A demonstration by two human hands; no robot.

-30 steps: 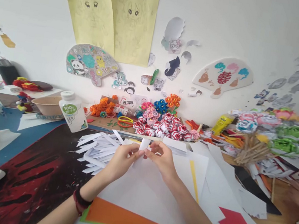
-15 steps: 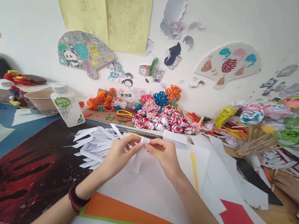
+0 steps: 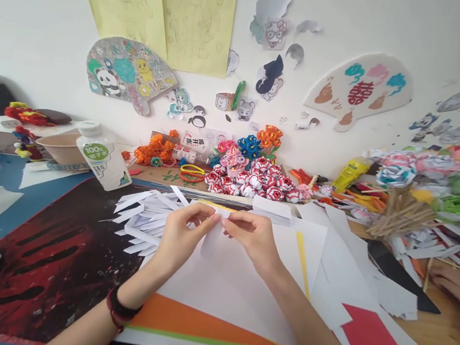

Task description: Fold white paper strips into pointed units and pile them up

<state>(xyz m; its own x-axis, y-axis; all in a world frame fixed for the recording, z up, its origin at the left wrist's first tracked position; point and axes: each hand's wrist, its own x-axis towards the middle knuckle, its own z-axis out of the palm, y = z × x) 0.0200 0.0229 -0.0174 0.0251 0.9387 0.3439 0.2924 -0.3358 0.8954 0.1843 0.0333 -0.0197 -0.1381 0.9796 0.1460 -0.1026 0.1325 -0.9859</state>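
Over the large white sheet (image 3: 234, 285), a small white paper strip (image 3: 210, 239) is pinched between both hands. My left hand (image 3: 186, 235), with dark bands at the wrist, grips its top from the left, thumb and forefinger together. My right hand (image 3: 252, 242) pinches the same strip from the right, fingertips almost touching the left ones. The strip's lower part hangs down between the hands and looks pale against the sheet. Just left of my left hand lies a pile of folded white strips (image 3: 143, 220). Orange paper (image 3: 199, 321) shows under the white sheet's front edge.
A white bottle (image 3: 104, 159) stands at back left. Red-and-white paper flowers (image 3: 255, 179) line the back. At right lie a red paper piece (image 3: 374, 335), white scraps, a yellow bottle (image 3: 350, 174) and bundled sticks (image 3: 399, 215). Another person's hand (image 3: 459, 287) rests at the right edge.
The strip's hanging part has tilted and shows less plainly below my fingers. Both hands keep their pinch in nearly the same place. The whole view has shifted slightly.
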